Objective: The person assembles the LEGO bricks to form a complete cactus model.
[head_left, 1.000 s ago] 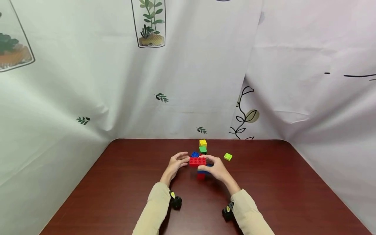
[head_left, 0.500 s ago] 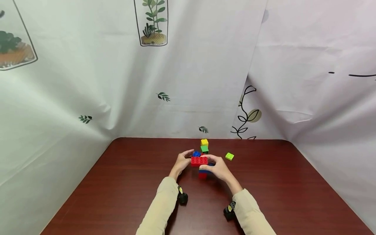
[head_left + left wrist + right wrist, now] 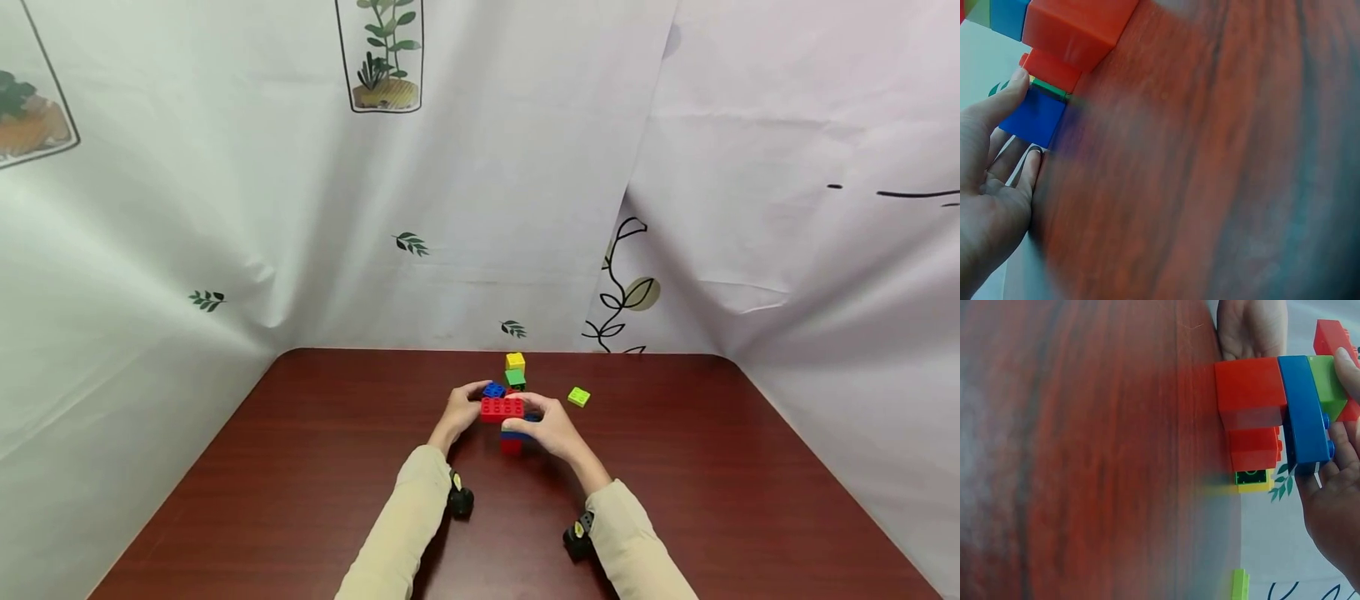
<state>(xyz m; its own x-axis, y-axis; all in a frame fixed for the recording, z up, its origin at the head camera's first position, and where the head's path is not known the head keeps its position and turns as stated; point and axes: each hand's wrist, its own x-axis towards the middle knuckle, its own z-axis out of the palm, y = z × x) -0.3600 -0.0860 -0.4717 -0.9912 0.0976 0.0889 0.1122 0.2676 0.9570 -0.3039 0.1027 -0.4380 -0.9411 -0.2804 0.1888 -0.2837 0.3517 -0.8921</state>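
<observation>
A stack of toy building bricks stands on the table in front of me. From bottom to top it has a red brick, a long blue brick, a light green brick and a long red brick. My right hand holds its upper part, thumb on the near side, fingers behind. Beyond the stack's left side, my left hand pinches a small blue brick low at the table. In the left wrist view the thumb lies along its upper edge, and the other fingertips are partly hidden.
Behind the stack are another red brick, a green brick and a yellow brick. A loose lime green brick lies to their right. A printed cloth hangs at the brown table's far edge.
My left hand has moved right and in towards the small blue brick, and its fingers have come round it. The right hand keeps its hold on the stack; the head view shifts slightly.
</observation>
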